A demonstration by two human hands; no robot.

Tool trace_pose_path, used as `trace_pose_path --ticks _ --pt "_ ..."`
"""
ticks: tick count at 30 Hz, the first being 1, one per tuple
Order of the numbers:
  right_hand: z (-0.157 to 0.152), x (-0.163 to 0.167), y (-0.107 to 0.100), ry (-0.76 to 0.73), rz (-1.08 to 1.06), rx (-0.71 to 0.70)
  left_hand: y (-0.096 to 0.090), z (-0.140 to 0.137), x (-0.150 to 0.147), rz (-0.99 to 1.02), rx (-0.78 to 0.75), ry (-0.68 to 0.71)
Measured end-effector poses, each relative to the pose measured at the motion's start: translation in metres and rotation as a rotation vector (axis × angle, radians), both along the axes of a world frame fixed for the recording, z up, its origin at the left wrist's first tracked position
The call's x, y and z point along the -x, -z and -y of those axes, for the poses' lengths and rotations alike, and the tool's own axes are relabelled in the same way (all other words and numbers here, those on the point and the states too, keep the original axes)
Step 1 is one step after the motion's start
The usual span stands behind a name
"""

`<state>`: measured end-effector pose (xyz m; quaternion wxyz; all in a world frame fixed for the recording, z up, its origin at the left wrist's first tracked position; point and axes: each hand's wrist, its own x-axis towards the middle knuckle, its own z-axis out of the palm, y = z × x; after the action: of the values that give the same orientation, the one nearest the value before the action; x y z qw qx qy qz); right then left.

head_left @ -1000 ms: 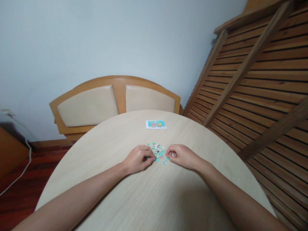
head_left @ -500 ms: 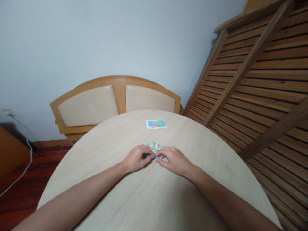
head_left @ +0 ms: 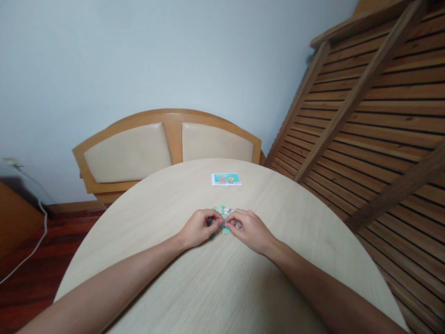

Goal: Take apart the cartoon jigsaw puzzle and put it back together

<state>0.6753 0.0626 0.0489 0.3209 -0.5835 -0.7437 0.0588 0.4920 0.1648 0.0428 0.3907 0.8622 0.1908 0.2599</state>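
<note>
Small jigsaw puzzle pieces (head_left: 222,209), teal, white and a little yellow, lie in a loose pile near the middle of the round table. Over the pile, my left hand (head_left: 199,228) pinches a small puzzle piece between thumb and fingers. From the other side my right hand (head_left: 253,232) is closed in a pinch too, its fingertips meeting the left ones at a tiny piece. The fingers partly cover what they grip, so its shape is hard to see. Beyond the pile lies a picture card (head_left: 225,179) with a pink and a yellow cartoon figure on teal.
The pale wooden round table (head_left: 160,199) fills the foreground. Behind it stands a headboard (head_left: 177,139) with two cream panels against the wall. A slatted wooden frame (head_left: 375,106) leans at the right. A white cable (head_left: 43,236) hangs at the left.
Both hands' fingertips have risen slightly off the pile and come together, tip to tip. More teal pieces show beneath them. The card has stayed in place.
</note>
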Motion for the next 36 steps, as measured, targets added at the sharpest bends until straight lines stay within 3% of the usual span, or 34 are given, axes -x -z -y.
trace_pose_path --ticks 7,12,19,28,32,36 --pt "0.000 -0.001 0.002 0.043 -0.096 0.022 0.002 0.000 0.000 -0.004 -0.114 -0.030" --pt "0.002 -0.001 -0.008 0.061 -0.218 0.043 0.002 -0.004 0.000 0.002 -0.162 -0.107" --pt "0.001 -0.041 -0.008 0.175 -0.393 0.157 0.002 -0.028 0.008 -0.052 -0.168 -0.222" --pt "0.003 -0.058 -0.006 0.249 -0.078 0.221 0.016 -0.065 0.016 -0.176 -0.321 -0.313" --pt "0.001 -0.055 -0.004 0.232 0.073 0.106 0.023 -0.073 0.018 -0.239 -0.330 -0.353" --pt "-0.003 -0.048 0.002 0.073 0.111 -0.014 0.027 -0.073 0.019 -0.269 -0.353 -0.378"
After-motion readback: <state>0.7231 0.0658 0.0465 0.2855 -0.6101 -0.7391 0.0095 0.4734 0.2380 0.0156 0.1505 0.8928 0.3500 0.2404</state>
